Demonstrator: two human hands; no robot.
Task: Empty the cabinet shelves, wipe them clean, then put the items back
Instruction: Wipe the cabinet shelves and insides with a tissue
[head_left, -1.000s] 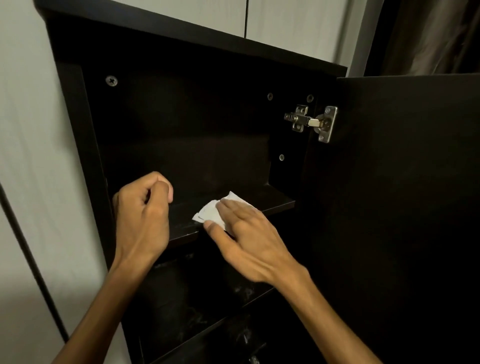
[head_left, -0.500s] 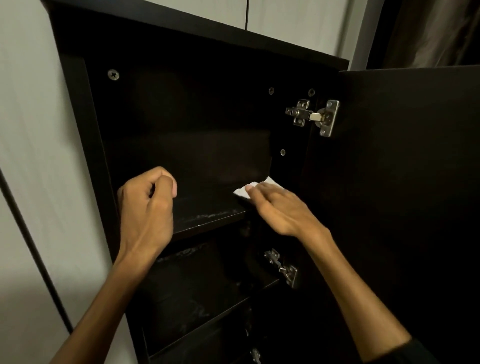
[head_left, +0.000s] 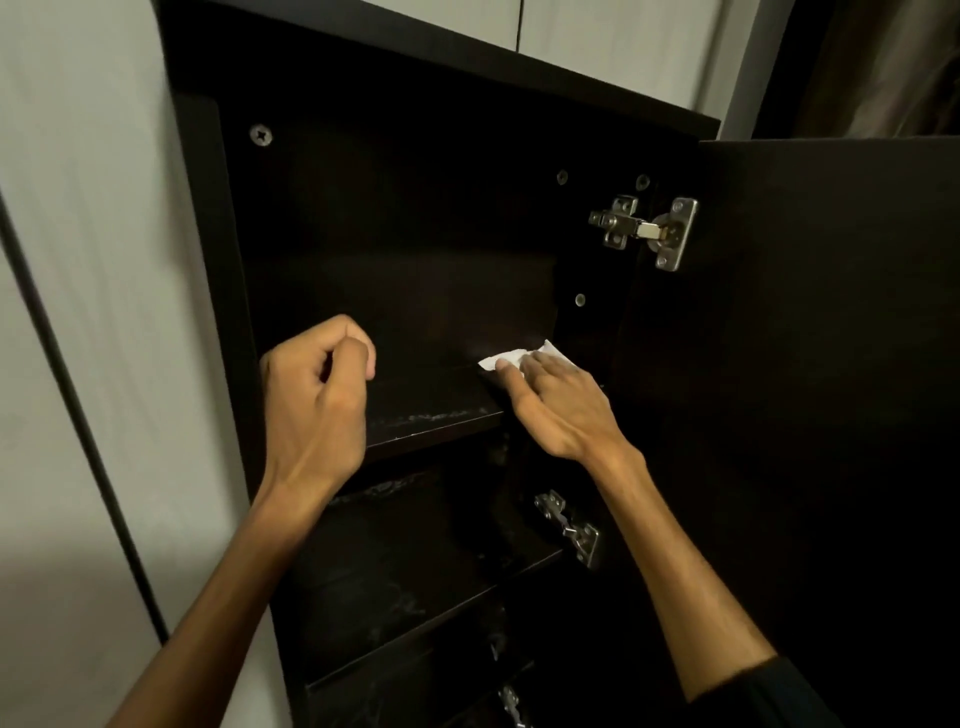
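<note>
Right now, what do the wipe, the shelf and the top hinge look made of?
Wipe: thin white paper or tissue, creased, probably. Shelf: dark brown laminated board, matte, with pale dusty smears; likely. Top hinge: shiny silver metal with screw heads.

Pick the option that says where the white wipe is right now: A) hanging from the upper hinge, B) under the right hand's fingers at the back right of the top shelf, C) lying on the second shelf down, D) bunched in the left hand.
B: the right hand presses the white wipe flat on the top shelf near its back right corner.
</note>
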